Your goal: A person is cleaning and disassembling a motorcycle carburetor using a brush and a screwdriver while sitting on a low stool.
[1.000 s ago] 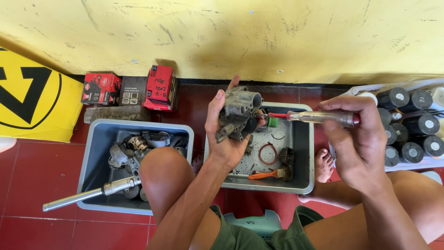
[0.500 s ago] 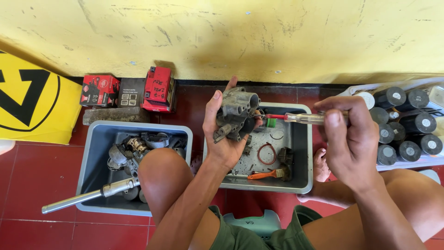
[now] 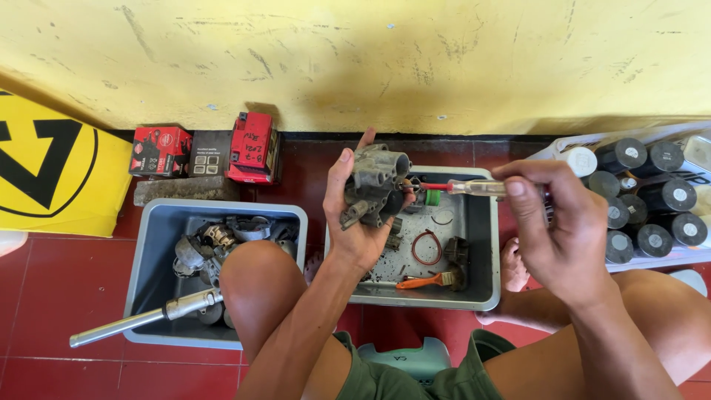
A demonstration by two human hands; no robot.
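We are sitting on a low green stool (image 3: 415, 361) on a red tile floor (image 3: 52, 296), knees spread, looking down at our hands. Our left knee (image 3: 259, 285) is covering part of a grey bin (image 3: 152, 252) that is holding metal engine parts (image 3: 207, 241); a long steel wrench (image 3: 141, 320) is sticking out of it toward the lower left.

Our left hand (image 3: 355, 222) is wrapping its fingers closed around a grey carburetor (image 3: 374, 181), holding it upright above the second grey bin (image 3: 485, 244). Our right hand (image 3: 563, 230) is pinching a screwdriver (image 3: 463, 187) with a clear handle, fingers closed on it, and pointing the red shaft left so its tip is reaching the side of the carburetor. We cannot tell whether the tip is seated in a screw.

Below the hands, the second bin is holding a red rubber ring (image 3: 426, 248), an orange brush (image 3: 426, 281) and a few dark small parts (image 3: 455, 252). Our bare foot (image 3: 512, 267) is resting just beside its right wall.

To the right, a white crate (image 3: 552, 152) is carrying rows of black cans (image 3: 652, 200) standing close together. Farther off, against the yellow wall (image 3: 370, 59), red and black boxes (image 3: 211, 148) are sitting above a flat stone (image 3: 185, 190), and a yellow sign (image 3: 52, 167) is leaning at the left.
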